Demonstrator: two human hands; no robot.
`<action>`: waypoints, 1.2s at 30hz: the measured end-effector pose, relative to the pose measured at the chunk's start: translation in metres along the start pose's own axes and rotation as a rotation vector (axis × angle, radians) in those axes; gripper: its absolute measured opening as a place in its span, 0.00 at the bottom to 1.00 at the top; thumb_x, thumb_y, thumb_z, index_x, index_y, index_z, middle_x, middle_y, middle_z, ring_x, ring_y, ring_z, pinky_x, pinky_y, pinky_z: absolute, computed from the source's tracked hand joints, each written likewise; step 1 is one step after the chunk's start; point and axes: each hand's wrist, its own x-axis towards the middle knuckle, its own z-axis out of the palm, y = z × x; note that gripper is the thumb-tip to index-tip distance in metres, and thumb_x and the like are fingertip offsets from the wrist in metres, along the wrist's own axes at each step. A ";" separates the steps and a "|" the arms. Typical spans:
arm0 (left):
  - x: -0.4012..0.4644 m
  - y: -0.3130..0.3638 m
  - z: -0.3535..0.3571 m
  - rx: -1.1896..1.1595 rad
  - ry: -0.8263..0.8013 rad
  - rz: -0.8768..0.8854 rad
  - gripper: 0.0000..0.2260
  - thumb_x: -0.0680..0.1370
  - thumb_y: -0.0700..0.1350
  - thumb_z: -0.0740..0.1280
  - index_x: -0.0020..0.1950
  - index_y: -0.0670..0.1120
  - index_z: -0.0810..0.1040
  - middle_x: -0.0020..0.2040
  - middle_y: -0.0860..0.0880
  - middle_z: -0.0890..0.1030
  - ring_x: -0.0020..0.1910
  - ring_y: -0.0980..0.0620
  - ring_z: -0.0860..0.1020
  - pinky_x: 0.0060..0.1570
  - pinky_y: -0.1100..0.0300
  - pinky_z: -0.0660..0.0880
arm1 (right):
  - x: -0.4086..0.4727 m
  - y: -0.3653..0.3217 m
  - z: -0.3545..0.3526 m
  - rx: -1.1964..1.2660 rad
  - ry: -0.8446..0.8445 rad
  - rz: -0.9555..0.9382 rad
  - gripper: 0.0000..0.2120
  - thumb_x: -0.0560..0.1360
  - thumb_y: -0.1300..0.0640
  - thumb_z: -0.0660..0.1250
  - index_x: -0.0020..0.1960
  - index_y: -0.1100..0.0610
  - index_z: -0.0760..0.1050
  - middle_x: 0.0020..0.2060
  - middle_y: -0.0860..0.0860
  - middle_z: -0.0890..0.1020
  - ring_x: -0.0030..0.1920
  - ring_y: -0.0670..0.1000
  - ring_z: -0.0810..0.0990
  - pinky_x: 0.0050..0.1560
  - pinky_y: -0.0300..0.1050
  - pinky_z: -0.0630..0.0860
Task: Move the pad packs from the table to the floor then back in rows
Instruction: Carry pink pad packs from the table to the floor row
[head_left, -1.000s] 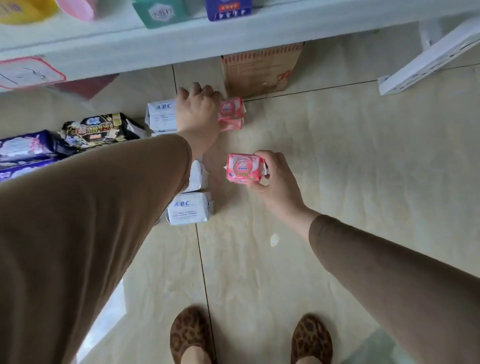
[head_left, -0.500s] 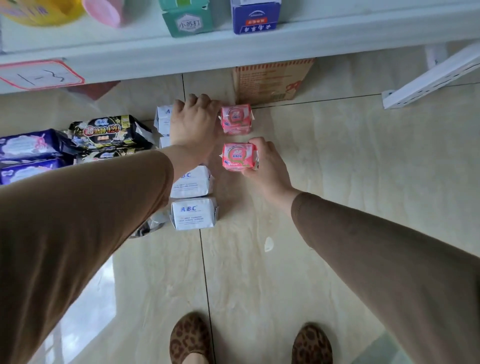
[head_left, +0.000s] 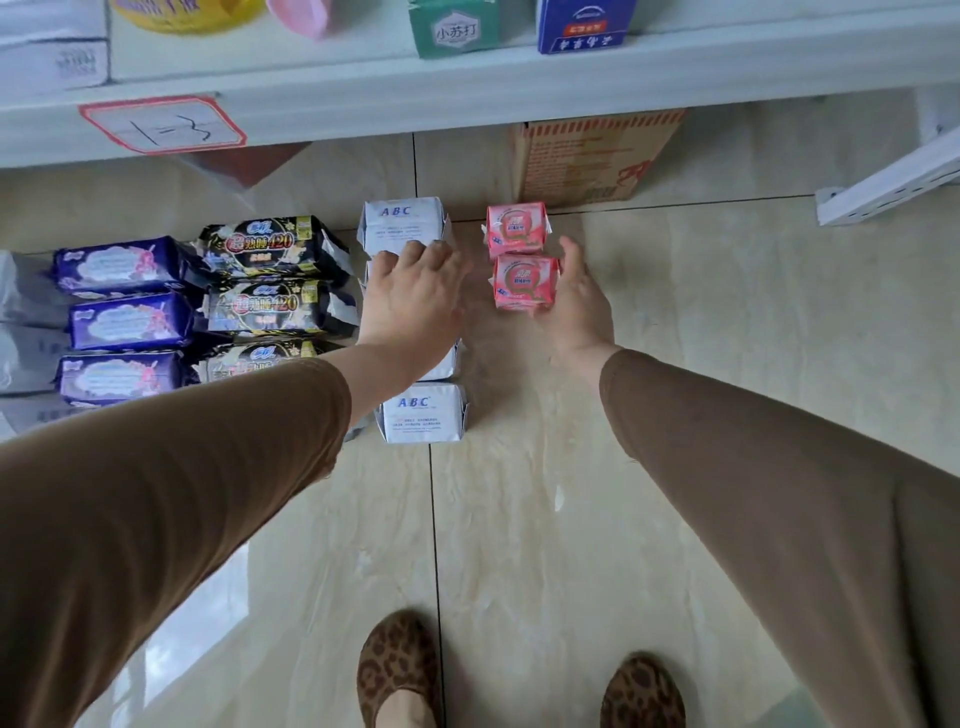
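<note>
Right hand (head_left: 574, 296) grips second pink pack (head_left: 524, 283) on floor (head_left: 727, 338); set flush behind first pink pack (head_left: 516, 230). Left hand (head_left: 415, 296) spread, empty, over white packs (head_left: 405, 223).

Near pink pad pack (head_left: 524, 282): small, square, flat on floor, label up, held at its right edge by right hand (head_left: 576, 306). Far pink pack (head_left: 516, 230) touches it just beyond the fingertips. White ABC packs in a column under left hand (head_left: 415, 301): far one (head_left: 402, 224) past the fingers, near one (head_left: 422, 413) by the wrist. Black packs (head_left: 270, 249) and purple packs (head_left: 122, 322) lie in columns left of that hand.
</note>
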 end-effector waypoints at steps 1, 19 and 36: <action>-0.003 0.001 -0.002 0.004 -0.007 0.003 0.19 0.77 0.49 0.64 0.67 0.49 0.71 0.64 0.49 0.74 0.62 0.45 0.70 0.59 0.49 0.65 | -0.004 0.000 -0.005 0.011 -0.022 -0.004 0.40 0.73 0.64 0.70 0.79 0.56 0.54 0.70 0.53 0.74 0.65 0.56 0.77 0.57 0.47 0.74; -0.141 0.079 -0.356 -0.220 -0.142 -0.142 0.19 0.76 0.49 0.67 0.66 0.50 0.72 0.62 0.51 0.75 0.64 0.48 0.70 0.61 0.52 0.70 | -0.242 -0.161 -0.344 -0.124 -0.138 -0.127 0.20 0.76 0.57 0.66 0.68 0.53 0.71 0.65 0.50 0.72 0.65 0.53 0.69 0.58 0.47 0.70; -0.106 0.059 -0.763 -0.376 0.387 -0.031 0.19 0.76 0.50 0.68 0.66 0.49 0.72 0.62 0.50 0.75 0.61 0.46 0.71 0.53 0.51 0.71 | -0.270 -0.448 -0.653 -0.074 0.137 -0.486 0.14 0.78 0.55 0.67 0.63 0.51 0.75 0.61 0.46 0.77 0.62 0.48 0.72 0.59 0.43 0.69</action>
